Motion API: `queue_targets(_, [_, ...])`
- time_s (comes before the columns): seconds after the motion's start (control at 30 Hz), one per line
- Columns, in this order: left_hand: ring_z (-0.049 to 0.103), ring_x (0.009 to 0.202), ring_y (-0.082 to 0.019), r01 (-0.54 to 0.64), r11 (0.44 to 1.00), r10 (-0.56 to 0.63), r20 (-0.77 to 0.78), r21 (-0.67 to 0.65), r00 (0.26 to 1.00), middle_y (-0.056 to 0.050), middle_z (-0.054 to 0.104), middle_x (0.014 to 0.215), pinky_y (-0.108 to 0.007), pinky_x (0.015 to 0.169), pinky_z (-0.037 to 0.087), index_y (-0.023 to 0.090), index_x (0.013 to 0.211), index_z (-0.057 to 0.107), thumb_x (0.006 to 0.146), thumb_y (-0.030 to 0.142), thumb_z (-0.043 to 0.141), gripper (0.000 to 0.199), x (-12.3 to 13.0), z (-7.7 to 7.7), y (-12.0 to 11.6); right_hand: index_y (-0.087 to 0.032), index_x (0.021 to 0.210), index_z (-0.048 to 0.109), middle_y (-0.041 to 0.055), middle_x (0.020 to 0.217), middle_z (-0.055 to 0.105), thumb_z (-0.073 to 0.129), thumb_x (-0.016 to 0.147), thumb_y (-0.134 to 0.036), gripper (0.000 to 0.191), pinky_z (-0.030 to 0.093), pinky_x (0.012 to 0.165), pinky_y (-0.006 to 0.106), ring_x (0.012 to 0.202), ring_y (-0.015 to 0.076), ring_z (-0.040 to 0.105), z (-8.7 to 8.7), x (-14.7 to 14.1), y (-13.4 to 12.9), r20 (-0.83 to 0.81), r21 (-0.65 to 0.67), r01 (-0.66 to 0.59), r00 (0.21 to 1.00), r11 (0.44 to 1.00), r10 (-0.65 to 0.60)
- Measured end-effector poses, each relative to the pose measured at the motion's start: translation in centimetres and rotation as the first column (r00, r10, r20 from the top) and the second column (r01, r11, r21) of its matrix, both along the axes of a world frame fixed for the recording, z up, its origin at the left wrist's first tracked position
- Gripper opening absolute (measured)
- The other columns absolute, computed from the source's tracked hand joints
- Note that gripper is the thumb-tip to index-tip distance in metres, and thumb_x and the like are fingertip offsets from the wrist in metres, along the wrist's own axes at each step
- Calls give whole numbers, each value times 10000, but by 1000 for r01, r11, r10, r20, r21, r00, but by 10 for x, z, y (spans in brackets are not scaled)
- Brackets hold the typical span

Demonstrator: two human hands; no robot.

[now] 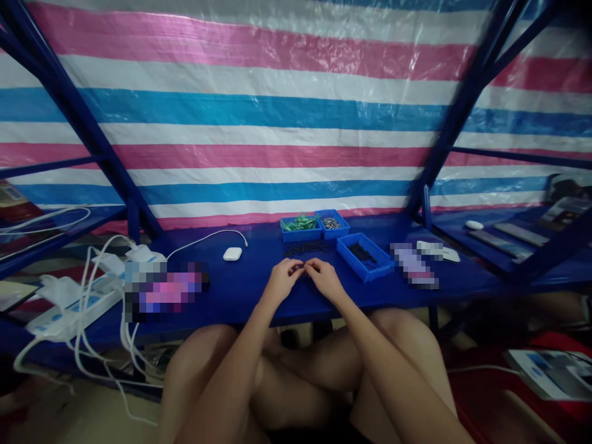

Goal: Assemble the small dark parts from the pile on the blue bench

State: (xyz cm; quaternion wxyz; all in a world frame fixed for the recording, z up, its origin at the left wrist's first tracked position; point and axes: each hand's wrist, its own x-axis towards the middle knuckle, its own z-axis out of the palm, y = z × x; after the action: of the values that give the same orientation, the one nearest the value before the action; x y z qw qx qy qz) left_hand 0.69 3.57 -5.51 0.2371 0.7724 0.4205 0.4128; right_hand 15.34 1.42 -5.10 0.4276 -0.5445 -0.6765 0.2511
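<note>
My left hand (283, 280) and my right hand (326, 280) meet just above the front part of the blue table (231, 293). Fingers of both are closed in a pinch, tip to tip. Something small and dark seems to sit between them, too small to name. Right behind the hands lies a loose row of thin black pieces (305, 248). To the right stands a blue tray (375, 273) with more black pieces (361, 251) in it. Farther back, one blue tray (301, 235) holds green pieces (300, 222), and another (337, 233) holds small shiny metal parts (330, 223).
A white earbud case (232, 253) and a white cable lie left of the hands. Beyond them is a power strip (78, 311) with tangled cords and a blurred-out object (169, 290). Another blurred object (415, 265) lies right. Blue frame posts (111, 166) flank a striped sheet (277, 111).
</note>
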Motion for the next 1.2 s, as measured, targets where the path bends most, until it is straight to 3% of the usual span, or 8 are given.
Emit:
queue_targets(0.17, [562,676,-113,21,1000,-21,18,-8,1000,-29,584,800,-231,651,463,182,894,607,762,255,517,176,-1,0,0,-198,764,607,7,723,629,394,797,-342,260,393,640,238,684,140,564,1,0,-1,-1,-2,-34,999,999,34])
queue_targets(0.33, [563,703,-125,-9,1000,9,-17,21,1000,-39,592,798,-239,663,463,180,882,613,779,243,491,172,0,-3,1,-194,868,577,14,762,637,429,785,-380,252,409,667,244,703,140,577,-2,-1,0,-111,5,53,992,999,-52])
queue_targets(0.43, [572,711,-130,-18,999,19,-26,41,999,-41,602,807,-243,669,465,185,879,623,783,263,488,183,-1,-4,2,-190,828,567,9,749,633,426,787,-356,221,408,672,239,708,136,577,-3,0,0,-137,24,55,989,998,-51])
queue_targets(0.6, [598,700,-140,-78,997,78,48,-5,996,-54,639,853,-253,660,476,181,915,628,791,304,476,232,-3,-5,8,-197,789,567,-3,737,625,418,797,-343,208,394,676,236,706,134,569,-2,-1,-1,-98,72,53,994,996,-46])
queue_targets(0.8, [599,715,-152,-60,997,63,84,-38,994,-54,658,821,-268,688,474,164,857,645,779,316,495,228,-3,-4,9,-205,808,554,-1,750,614,415,807,-291,164,384,662,227,705,134,557,-5,-2,1,16,87,24,1000,996,-25])
queue_targets(1.03, [576,759,-139,46,999,-48,58,28,997,-44,629,863,-256,703,455,195,920,635,787,317,491,232,-2,3,-1,-177,847,510,52,803,587,371,836,-194,140,367,665,241,752,153,533,-9,-7,0,255,141,-27,967,990,-10])
queue_targets(1.2, [566,733,-129,-59,996,56,53,60,997,-41,618,852,-239,667,447,186,877,631,786,308,485,212,-4,1,1,-185,863,478,41,796,565,337,851,-206,143,370,670,241,750,149,524,-6,-7,-3,207,164,-13,978,986,-22])
